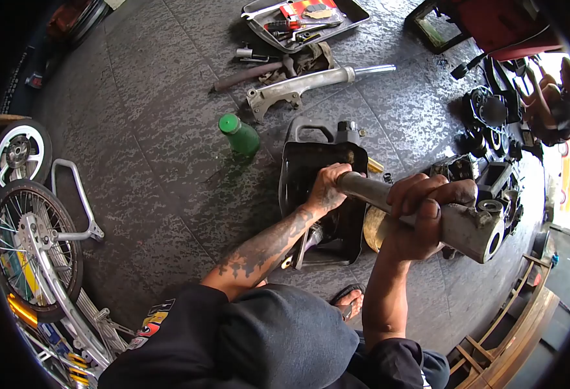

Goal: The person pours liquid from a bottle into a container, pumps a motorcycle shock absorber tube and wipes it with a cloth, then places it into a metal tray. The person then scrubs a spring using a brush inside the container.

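Observation:
My right hand (pixel 421 217) is wrapped around a grey metal motorcycle fork leg (pixel 463 227), held tilted over a black plastic jug cut open at the side (pixel 289 168). At the fork leg's far end, my left hand (pixel 328 189) has its fingers closed around the tip; the fingertips are partly hidden. Some metal parts (pixel 307 243) lie inside the jug, too shadowed to name. Beyond it, a second fork leg (pixel 304 84) with a bright inner tube rests on the floor. A green bottle (pixel 239 134) stands left of the jug.
A hammer (pixel 252 74) and a metal tray (pixel 356 26) of tools lie ahead. Wheels and frame parts (pixel 35 240) crowd the left side. Engine parts (pixel 486 110) line the right, where another person (pixel 554 104) sits. A wooden frame (pixel 518 330) lies lower right.

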`<state>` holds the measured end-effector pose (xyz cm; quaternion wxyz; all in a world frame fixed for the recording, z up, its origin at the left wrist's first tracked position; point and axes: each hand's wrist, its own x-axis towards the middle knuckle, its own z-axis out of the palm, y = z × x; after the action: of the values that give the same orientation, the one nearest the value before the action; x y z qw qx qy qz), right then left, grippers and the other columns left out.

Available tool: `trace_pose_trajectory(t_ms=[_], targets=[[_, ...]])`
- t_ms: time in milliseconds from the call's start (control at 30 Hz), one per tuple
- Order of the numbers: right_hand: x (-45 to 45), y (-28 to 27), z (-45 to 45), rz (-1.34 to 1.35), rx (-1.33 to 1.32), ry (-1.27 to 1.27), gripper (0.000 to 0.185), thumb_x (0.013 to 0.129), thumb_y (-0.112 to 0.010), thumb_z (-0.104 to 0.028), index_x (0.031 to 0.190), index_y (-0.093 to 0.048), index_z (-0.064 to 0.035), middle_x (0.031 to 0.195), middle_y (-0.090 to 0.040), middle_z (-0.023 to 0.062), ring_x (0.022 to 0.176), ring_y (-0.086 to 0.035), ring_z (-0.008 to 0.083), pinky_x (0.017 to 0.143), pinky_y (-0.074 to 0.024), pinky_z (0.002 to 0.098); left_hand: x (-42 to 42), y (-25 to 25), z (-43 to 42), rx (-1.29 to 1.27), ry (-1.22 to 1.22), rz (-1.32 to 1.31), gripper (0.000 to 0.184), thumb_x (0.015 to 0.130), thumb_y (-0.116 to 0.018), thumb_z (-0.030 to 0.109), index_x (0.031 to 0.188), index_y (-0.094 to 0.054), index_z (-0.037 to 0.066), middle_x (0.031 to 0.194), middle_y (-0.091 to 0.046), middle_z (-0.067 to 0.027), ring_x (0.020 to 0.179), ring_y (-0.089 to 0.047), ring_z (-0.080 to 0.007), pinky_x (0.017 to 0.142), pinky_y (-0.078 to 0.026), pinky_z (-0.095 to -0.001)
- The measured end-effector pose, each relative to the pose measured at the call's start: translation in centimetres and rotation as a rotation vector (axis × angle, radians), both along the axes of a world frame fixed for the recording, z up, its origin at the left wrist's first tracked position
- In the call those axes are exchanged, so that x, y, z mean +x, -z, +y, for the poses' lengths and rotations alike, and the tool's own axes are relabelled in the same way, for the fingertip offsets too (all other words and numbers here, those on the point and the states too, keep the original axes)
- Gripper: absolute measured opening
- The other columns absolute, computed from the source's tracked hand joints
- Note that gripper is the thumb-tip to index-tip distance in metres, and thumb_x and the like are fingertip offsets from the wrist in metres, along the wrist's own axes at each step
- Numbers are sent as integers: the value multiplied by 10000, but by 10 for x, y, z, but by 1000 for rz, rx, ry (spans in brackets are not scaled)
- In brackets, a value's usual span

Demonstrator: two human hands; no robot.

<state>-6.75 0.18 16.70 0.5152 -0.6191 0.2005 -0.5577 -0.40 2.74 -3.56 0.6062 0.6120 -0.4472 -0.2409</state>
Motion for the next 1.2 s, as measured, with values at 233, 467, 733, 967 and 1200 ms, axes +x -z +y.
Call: trace_pose_trajectory(t_ms=[233, 467, 733, 967, 1200], targets=[[5, 18, 3, 61, 30, -21, 267, 838, -614, -187, 938, -379, -106, 645, -448, 50, 494, -439, 137, 473, -420, 299, 1, 1, 1, 34, 51, 146, 303, 792, -741, 193, 665, -514, 39, 637, -531, -137, 622, -550, -330, 572, -427, -408], [4, 24, -2, -22, 96, -62, 310, 832, -635, -219, 973, -379, -115, 673, -475, 43, 499, -438, 145, 502, -402, 301, 5, -1, 0, 39, 51, 86, 287, 807, -727, 184, 667, -518, 45, 649, -549, -135, 647, -567, -323, 585, -433, -402], [9, 17, 1, 64, 33, -67, 242, 843, -598, -199, 920, -392, -98, 645, -443, 45, 501, -437, 145, 490, -401, 310, 5, 4, 1, 17, 42, 97, 347, 814, -742, 187, 623, -496, 34, 587, -520, -118, 531, -519, -249, 519, -411, -370], [5, -1, -1, -70, 58, -76, 349, 863, -676, -199, 860, -351, -72, 622, -490, 77, 456, -487, 152, 440, -437, 287, 5, 9, -1, -32, 64, 149, 386, 782, -770, 164, 616, -453, 20, 567, -467, -123, 493, -382, -220, 486, -369, -353], [8, -6, -6, -92, 71, -89, 285, 836, -615, -140, 870, -338, -85, 607, -466, 79, 457, -476, 164, 427, -427, 286, 8, 12, -3, -13, 98, 217, 367, 774, -761, 109, 611, -442, 28, 560, -433, -101, 512, -358, -149, 482, -348, -337]])
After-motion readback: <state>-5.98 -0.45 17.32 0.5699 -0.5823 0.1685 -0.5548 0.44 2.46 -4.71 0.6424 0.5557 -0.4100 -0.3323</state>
